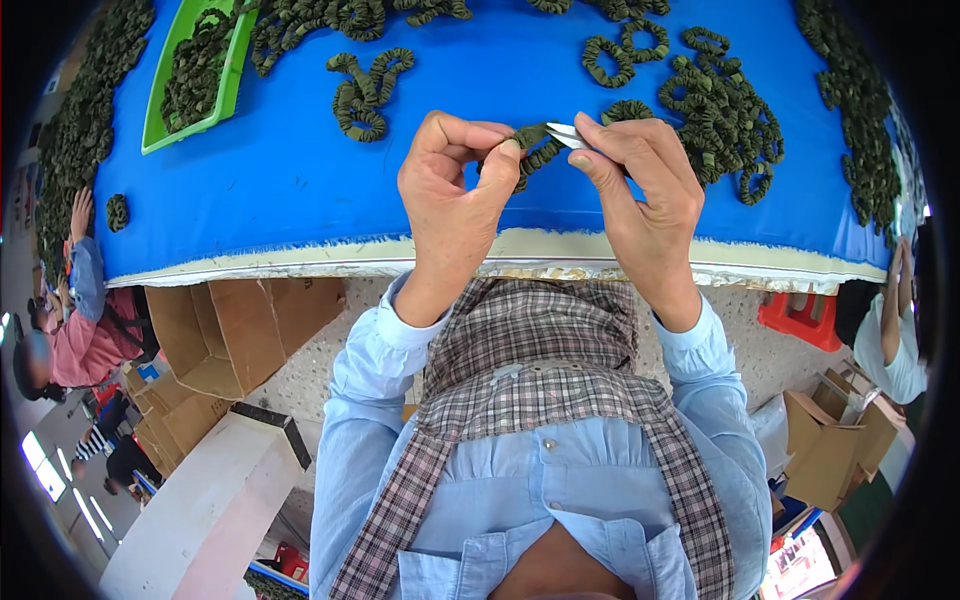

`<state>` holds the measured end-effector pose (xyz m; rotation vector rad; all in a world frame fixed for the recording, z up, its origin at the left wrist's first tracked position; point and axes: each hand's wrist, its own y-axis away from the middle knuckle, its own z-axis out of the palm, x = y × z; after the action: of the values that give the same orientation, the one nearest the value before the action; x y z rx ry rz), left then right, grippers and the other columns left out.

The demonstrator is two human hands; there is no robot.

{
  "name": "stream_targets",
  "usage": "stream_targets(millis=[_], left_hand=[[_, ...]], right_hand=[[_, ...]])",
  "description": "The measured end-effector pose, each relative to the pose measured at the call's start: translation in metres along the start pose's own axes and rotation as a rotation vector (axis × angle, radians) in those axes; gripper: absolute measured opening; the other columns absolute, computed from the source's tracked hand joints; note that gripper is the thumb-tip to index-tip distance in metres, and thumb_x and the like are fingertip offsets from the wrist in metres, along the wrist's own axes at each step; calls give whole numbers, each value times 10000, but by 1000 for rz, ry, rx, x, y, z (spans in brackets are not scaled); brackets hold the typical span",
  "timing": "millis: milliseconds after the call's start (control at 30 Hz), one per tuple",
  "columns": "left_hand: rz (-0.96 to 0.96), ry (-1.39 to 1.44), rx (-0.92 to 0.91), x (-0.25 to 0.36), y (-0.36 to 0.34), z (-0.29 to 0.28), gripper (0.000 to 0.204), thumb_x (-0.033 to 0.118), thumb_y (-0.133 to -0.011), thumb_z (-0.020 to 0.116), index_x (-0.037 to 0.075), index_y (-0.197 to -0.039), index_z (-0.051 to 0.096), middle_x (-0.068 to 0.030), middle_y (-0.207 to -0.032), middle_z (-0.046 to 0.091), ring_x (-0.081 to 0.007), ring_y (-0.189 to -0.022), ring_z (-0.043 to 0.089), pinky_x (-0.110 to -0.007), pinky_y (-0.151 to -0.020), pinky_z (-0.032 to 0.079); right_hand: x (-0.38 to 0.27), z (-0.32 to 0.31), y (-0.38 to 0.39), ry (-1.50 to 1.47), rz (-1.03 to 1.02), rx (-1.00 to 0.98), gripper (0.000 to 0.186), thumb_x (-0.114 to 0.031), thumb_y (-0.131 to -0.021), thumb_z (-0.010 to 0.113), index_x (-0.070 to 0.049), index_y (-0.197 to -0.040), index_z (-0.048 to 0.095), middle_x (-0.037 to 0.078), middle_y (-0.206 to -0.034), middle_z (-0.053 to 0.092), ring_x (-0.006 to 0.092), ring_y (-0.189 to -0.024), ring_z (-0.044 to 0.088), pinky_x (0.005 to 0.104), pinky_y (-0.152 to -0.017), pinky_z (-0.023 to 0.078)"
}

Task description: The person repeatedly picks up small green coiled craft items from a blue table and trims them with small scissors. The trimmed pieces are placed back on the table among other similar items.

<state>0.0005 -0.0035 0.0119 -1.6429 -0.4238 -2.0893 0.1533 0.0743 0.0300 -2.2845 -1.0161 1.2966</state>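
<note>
Over the blue-covered table, my left hand [455, 170] pinches a dark green scrunchie [532, 150] between thumb and fingers. My right hand [645, 185] is closed around a small pair of thread snips [567, 135]. Their pale pointed blades reach to the edge of the scrunchie, close to my left fingertips. The snips' handle is hidden inside my right hand. Just beyond my right hand lies a heap of green scrunchies [725, 125], with a few loose ones [607, 62] beside it. A small cluster of scrunchies [362, 95] lies beyond my left hand.
A bright green tray [233, 85] of scrunchies stands at the far left. More scrunchies [320, 25] are piled along the back. Cardboard boxes [230, 330] and a red stool [803, 318] are below the table's near edge. Other people [85, 330] work at both sides.
</note>
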Motion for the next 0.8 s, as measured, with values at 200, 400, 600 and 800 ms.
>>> stream_targets(millis=[200,400,600,800], left_hand=[[165,-166,-1,-8,-1,-1,136,-80,-884,652,-17,-967,566,-141,-1008,663,-149,-869,667,-242,-751,537],[221,-207,-34,-9,0,-1,151,-102,-864,653,-26,-959,564,-149,-1002,662,-135,-828,641,-238,-667,545],[239,-198,-29,-10,-2,0,152,-111,-862,645,-27,-960,566,-149,-992,665,-140,-828,647,-246,-678,560],[210,-180,-41,-8,-2,1,145,-110,-865,639,-27,-961,567,-147,-992,666,-140,-829,648,-253,-690,569]], right_hand=[[-1,3,0,42,-39,23,277,-57,-733,810,-39,-1003,748,59,-816,652,209,-717,592,318,-589,466],[3,4,-2,169,-167,21,343,-58,-694,823,-58,-1027,742,39,-816,634,196,-695,572,311,-581,456],[0,3,-1,139,-139,5,343,-55,-684,824,-64,-1018,742,35,-817,629,190,-683,561,311,-575,451],[0,5,-1,125,-134,14,339,-45,-679,825,-70,-1007,743,32,-801,627,188,-676,559,313,-570,450]])
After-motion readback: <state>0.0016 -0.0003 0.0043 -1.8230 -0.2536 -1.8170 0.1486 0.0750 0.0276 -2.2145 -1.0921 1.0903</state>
